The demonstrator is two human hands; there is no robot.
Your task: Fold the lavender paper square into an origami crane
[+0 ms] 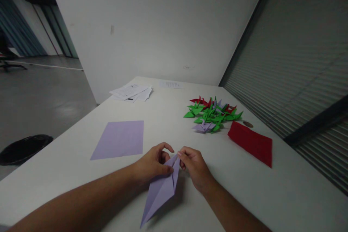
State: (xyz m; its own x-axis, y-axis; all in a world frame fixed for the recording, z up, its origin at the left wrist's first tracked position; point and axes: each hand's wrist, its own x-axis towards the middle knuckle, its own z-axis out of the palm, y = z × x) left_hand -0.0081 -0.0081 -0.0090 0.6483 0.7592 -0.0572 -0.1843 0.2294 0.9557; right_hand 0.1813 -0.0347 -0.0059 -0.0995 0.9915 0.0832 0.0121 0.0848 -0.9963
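Both hands are on a folded piece of lilac origami paper, long and pointed, with its lower tip toward me and a crease down its middle. My left hand grips it from the left, thumb pressed on the upper part and index finger curled above. At its upper tip, my right hand pinches the paper between thumb and index finger. A flat lilac sheet lies on the table to the left of my hands.
Folded paper cranes in green, red and lilac sit in a heap at the back right. Close by are a red paper sheet and a small brown disc. Printed papers lie at the back left of the white table. A black bin stands left.
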